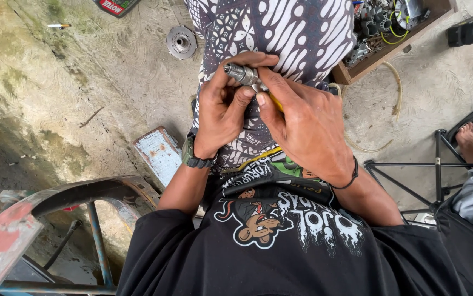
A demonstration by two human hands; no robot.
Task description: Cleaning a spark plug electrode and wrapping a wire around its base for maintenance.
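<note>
Head view, looking straight down over a black printed shirt (280, 241) and patterned cloth (280, 33) on the lap. Left hand (223, 109) closed around a spark plug (243, 73), thumb and fingers pinching its metal body above the lap, threaded end pointing left. Right hand (308, 123) closed on a thin yellow-handled tool (276, 102), tip pressed against the plug's near end. Work seemingly mid-way: plug out and in hand, tip being picked or scraped, not yet put down or refitted. On the concrete floor (83, 82): a round metal gear (181, 41) toward the top edge, a wooden tray of parts (390, 33) at the top right corner, a rusty tin box (160, 153) left of the knees. Another person's bare foot (469, 140) at the right edge.
</note>
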